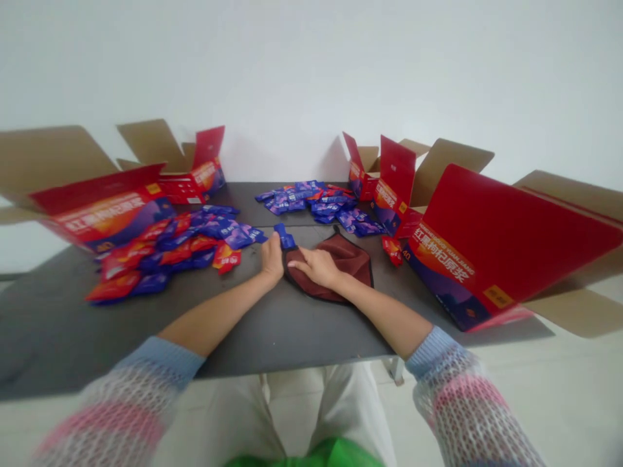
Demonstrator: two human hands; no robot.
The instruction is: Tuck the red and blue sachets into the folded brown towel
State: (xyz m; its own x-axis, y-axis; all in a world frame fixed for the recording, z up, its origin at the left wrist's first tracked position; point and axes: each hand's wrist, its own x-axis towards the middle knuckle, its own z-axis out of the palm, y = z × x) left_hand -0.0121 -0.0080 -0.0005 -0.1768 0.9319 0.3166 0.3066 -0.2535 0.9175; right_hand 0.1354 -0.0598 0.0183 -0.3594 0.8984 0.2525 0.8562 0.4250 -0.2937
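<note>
A brown cloth pouch with black edging lies on the grey table, its left end between my hands. My left hand is closed at that end, on a blue sachet that sticks up past the fingers at the pouch's dark edge. Whether the sachet's lower part is inside the pouch is hidden. My right hand grips the left part of the pouch, thumb on top, its other fingers partly out of sight.
Red and blue sachets are heaped on the left; more blue sachets lie at the back. Open red cartons stand left, back left, back right and right. The grey table ends just before my legs.
</note>
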